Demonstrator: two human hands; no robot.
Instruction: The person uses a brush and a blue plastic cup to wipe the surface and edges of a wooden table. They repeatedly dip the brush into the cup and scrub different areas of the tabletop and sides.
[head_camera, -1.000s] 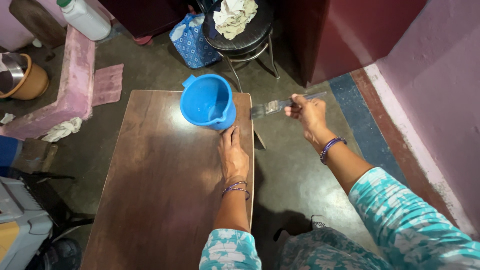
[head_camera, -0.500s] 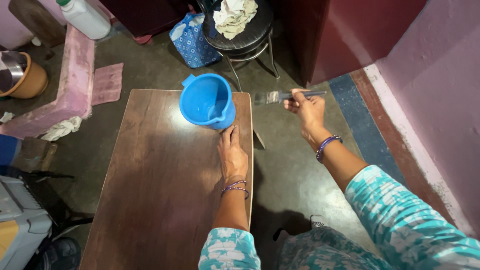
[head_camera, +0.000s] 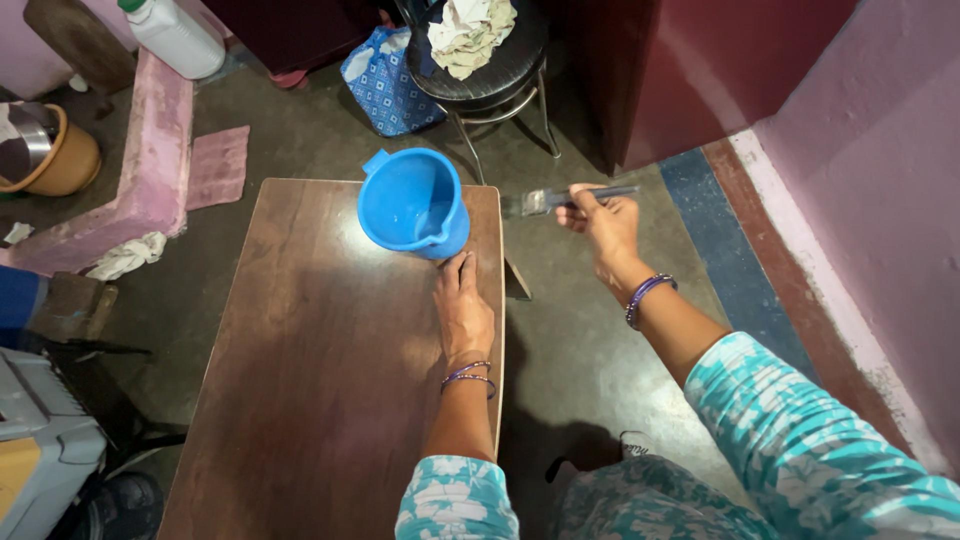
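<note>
A blue plastic jug (head_camera: 412, 204) with a little liquid inside stands at the far end of a brown wooden table (head_camera: 310, 360). My left hand (head_camera: 463, 310) lies flat on the table by its right edge, fingertips almost touching the jug's base. My right hand (head_camera: 601, 226) is raised over the floor to the right of the table and grips a flat paintbrush (head_camera: 545, 201) by its dark handle. The bristles point left toward the jug, just past the table's far right corner.
A black round stool (head_camera: 495, 65) with crumpled cloth stands beyond the table, beside a blue patterned bag (head_camera: 385, 75). A white plastic bottle (head_camera: 172, 36) sits on a pink ledge (head_camera: 150, 160). A pink wall (head_camera: 880, 190) runs along the right; grey gear (head_camera: 40, 450) lies at lower left.
My right hand has lifted the paintbrush a little and carried it slightly left toward the jug. My left hand and the jug have stayed put.
</note>
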